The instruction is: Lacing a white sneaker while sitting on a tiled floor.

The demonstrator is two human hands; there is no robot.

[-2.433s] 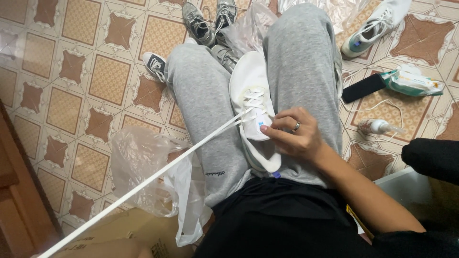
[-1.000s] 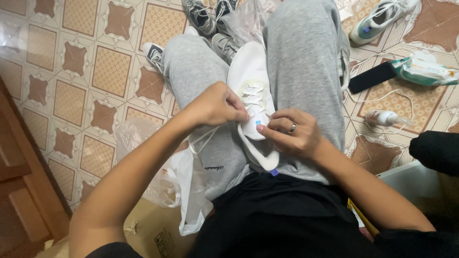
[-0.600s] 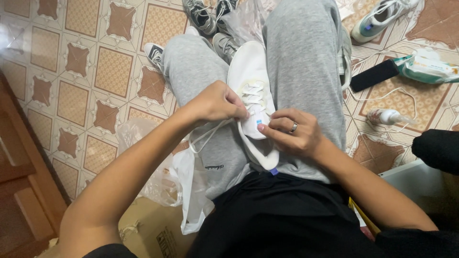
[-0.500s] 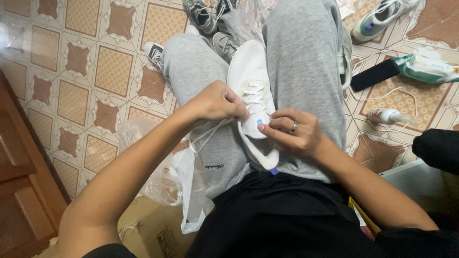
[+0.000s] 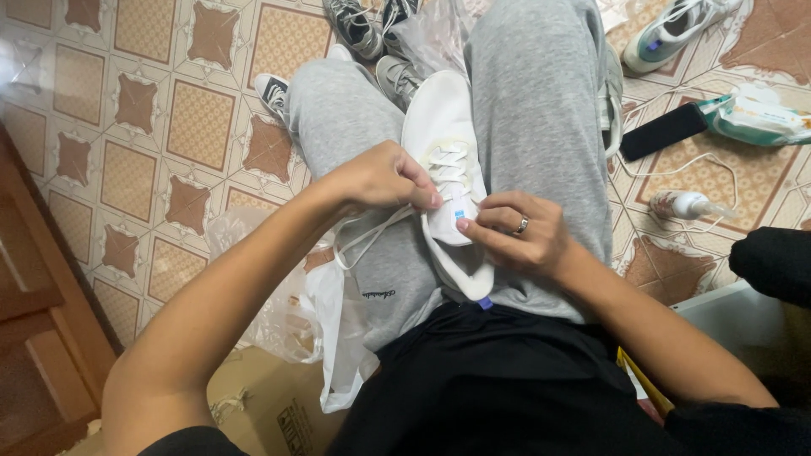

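Observation:
A white sneaker (image 5: 439,118) lies toe-away between my grey-trousered thighs. My left hand (image 5: 380,177) pinches its white lace (image 5: 363,238) at the eyelets; the slack lace loops down over my left thigh. My right hand (image 5: 519,236), with a ring on one finger, holds the shoe's tongue and right side, its fingertips touching the tongue near a small blue tab.
Grey sneakers (image 5: 355,29) and a dark one (image 5: 272,91) lie on the tiled floor beyond my knees, a white-and-teal sneaker (image 5: 676,29) at top right. A black phone (image 5: 663,133), wipes pack (image 5: 752,118), small bottle (image 5: 684,205), plastic bag (image 5: 329,321) and cardboard box (image 5: 262,405) surround me.
2.4 s ago the lace was pulled taut down to the lower left, with the left hand at the frame's corner. Since then the left hand has come up to the eyelets and the lace hangs slack.

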